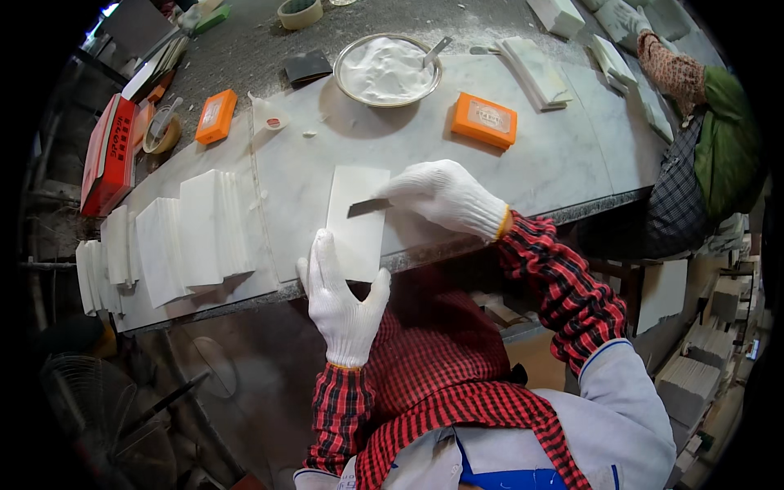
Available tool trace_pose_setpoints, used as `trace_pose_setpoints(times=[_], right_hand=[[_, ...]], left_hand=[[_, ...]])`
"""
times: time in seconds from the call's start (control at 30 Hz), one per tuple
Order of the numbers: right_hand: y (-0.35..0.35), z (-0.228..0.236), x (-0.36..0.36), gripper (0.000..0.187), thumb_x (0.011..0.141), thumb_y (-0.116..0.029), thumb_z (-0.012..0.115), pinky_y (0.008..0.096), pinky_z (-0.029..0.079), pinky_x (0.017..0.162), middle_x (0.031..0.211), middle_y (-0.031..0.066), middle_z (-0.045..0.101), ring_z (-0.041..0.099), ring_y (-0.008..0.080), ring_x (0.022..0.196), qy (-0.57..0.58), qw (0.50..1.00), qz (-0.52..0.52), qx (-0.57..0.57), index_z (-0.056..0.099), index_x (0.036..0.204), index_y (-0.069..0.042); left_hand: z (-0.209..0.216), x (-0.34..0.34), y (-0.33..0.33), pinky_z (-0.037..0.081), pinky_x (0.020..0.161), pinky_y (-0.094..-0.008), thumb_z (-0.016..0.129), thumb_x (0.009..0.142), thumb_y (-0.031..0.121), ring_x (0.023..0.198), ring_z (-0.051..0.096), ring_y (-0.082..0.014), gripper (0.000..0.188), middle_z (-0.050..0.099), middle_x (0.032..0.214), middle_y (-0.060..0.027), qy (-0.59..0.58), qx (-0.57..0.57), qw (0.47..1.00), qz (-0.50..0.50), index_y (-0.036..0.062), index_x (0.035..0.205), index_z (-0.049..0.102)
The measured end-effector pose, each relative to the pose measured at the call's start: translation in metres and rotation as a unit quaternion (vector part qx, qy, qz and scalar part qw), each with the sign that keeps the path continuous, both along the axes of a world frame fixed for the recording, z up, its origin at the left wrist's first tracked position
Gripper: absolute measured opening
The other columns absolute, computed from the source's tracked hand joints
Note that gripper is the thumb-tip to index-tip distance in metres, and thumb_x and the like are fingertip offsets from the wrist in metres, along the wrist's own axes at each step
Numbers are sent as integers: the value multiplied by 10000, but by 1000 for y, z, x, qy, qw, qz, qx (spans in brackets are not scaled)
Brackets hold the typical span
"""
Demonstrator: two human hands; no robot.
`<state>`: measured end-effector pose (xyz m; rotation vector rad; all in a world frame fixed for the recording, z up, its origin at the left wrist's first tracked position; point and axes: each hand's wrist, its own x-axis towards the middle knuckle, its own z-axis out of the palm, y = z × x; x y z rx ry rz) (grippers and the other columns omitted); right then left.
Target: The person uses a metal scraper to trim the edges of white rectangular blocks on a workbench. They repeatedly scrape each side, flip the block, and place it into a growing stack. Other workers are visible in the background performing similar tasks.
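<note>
A white rectangular tile [357, 237] lies at the front edge of the marble table. My left hand [341, 294], in a white knitted glove, grips the tile's near end, fingers along its left side and thumb at its right. In my gloved right hand [445, 194] is a flat dark metal scraper blade [367, 207], its free end over the tile's upper middle. The fingers hide the other end of the blade. Beyond the tile stands a metal bowl [339, 69] heaped with white paste or powder, with a spatula [438, 51] stuck in it.
Several white tiles [214, 229] stand leaning in rows at the left. Orange boxes [483, 120] and a red box [109, 155] sit on the table, with a tape roll [300, 13] farther back. Another person's gloved hand [633, 18] is at the far right, near more tiles [535, 72].
</note>
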<state>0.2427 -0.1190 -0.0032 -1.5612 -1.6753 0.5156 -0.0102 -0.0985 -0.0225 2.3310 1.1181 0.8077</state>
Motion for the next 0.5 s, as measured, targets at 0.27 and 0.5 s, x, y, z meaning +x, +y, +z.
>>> trace_pose_setpoints(times=[0.27,0.5], right_hand=[[-37,28,20,268,860,-36,705,373,576,849,1052,139,786,745,279,923,95,987,70,-107,806,1104,-82],[-139,77,12,283,1006,-68,652,210,466,591,843,53,696,572,62,659,424,869,-190,-173,704,1265,33]], left_hand=[[5,-2,-4,425,1159,-505,893,725,186,1368,513,-419,987,525,1522,-219,-7,-27,1000,11,8,1566,410],[39,27,6,207,1243,-624,892,725,356,1527,344,-416,1015,392,1625,-261,150,57,986,-52,28,1561,418]])
